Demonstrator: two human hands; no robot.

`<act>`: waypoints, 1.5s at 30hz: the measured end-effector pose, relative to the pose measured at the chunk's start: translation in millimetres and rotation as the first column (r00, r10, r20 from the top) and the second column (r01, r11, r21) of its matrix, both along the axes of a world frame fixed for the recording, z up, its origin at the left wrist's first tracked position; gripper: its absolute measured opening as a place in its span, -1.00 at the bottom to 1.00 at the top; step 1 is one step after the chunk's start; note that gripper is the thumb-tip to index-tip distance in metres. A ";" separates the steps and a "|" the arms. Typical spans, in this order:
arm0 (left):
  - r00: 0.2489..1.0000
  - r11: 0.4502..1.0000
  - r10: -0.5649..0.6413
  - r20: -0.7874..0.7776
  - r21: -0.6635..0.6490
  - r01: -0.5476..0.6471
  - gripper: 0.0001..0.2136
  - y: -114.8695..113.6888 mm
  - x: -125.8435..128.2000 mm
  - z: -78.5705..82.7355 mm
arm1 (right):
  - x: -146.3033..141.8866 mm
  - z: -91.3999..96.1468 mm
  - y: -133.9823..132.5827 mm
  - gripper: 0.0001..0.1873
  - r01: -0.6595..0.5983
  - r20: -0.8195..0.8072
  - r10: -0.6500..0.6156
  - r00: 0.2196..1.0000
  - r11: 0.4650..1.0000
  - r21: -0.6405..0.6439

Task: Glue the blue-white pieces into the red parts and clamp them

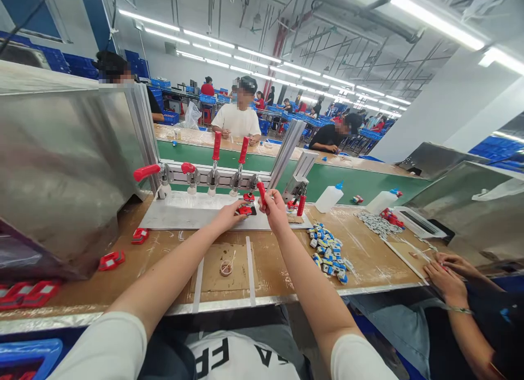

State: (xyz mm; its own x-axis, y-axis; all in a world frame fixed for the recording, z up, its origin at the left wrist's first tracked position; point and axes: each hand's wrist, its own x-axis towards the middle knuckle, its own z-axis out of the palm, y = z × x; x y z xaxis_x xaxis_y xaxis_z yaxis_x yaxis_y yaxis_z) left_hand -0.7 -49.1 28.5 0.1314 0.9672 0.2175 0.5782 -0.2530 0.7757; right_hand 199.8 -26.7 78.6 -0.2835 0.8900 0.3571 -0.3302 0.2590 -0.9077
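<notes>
My right hand is wrapped round the red handle of a toggle clamp, the one nearest the right end of the clamp row. Under that clamp, the fingers of my left hand hold a small red plastic part at the metal base plate. Just behind it sits another red piece, below the clamp's tip. Two neighbouring clamps have upright red handles; farther left, one handle lies out to the side.
Blue, white and yellow small parts lie heaped at right. Red parts rest at left near a metal box. A small round dish sits in front, a white bottle behind. A co-worker's hands work at right.
</notes>
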 end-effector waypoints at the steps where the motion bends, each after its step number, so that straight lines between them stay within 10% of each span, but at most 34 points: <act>1: 0.999 1.000 -0.001 -0.054 0.017 0.001 -0.50 5.1 4.8 1.5 | 0.5 6.0 -3.1 -0.50 -0.004 -0.029 0.004 1.000 1.000 -0.002; 24: 0.966 0.978 0.108 -0.233 0.201 -0.061 -0.59 51.6 29.3 -17.4 | -1.4 38.5 -9.0 -0.44 0.000 0.009 0.001 1.000 0.998 -0.069; 38: 0.966 0.976 0.163 -0.198 0.173 -0.130 -0.58 76.1 20.6 -33.5 | -14.2 105.6 6.9 -0.38 0.239 0.134 -0.218 0.967 0.956 -0.170; 45: 0.962 0.984 0.147 -0.229 0.134 -0.118 -0.54 79.9 13.8 -31.3 | -2.0 86.0 1.4 -0.51 0.208 0.207 -0.180 0.962 0.971 -0.119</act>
State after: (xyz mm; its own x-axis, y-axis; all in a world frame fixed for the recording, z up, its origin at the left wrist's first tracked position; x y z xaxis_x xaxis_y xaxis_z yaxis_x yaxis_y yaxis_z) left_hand 13.2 30.8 -2.8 0.0655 0.9486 0.3096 0.7763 -0.2434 0.5815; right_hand 197.8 -25.3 164.6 -0.1520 0.9714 0.1825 -0.1005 0.1685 -0.9806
